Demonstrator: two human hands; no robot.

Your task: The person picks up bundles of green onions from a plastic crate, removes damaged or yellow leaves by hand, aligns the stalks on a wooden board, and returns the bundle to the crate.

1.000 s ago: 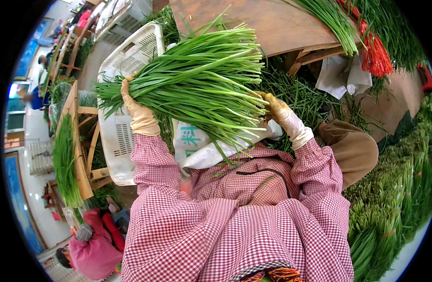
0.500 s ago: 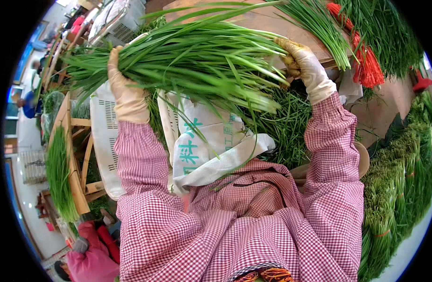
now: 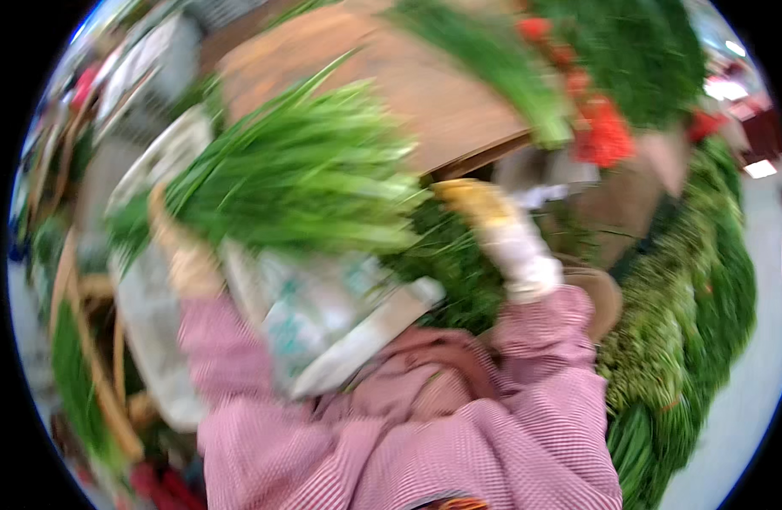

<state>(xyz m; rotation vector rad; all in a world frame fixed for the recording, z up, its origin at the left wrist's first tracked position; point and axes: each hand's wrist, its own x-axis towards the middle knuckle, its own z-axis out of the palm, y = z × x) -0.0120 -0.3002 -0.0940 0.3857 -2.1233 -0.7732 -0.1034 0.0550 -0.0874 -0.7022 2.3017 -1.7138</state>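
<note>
A loose bunch of garlic chives (image 3: 306, 170) lies across my gloved left hand (image 3: 182, 255), which grips it by the leafy end. Its pale cut stems point right. My right hand (image 3: 493, 229), in a pale glove with yellow-stained fingers, hovers just right of the stems, apart from them. Motion smears its fingers, so their closure is unclear. Below the bunch, a white sack (image 3: 323, 327) covers part of my lap. Trimmed green leaves (image 3: 459, 272) are heaped between the sack and my right arm.
Ahead is a brown wooden board (image 3: 323, 59), with another chive bunch (image 3: 493, 64) at its right. Red ties (image 3: 608, 132) hang beside a large green pile (image 3: 637, 68). Tied bundles (image 3: 663, 323) line the right. A white crate (image 3: 157, 365) and wooden frame (image 3: 102, 374) stand left.
My right hand has let go of the stem ends and drawn away from them. My left hand still holds the bunch. The whole view has shifted and blurred.
</note>
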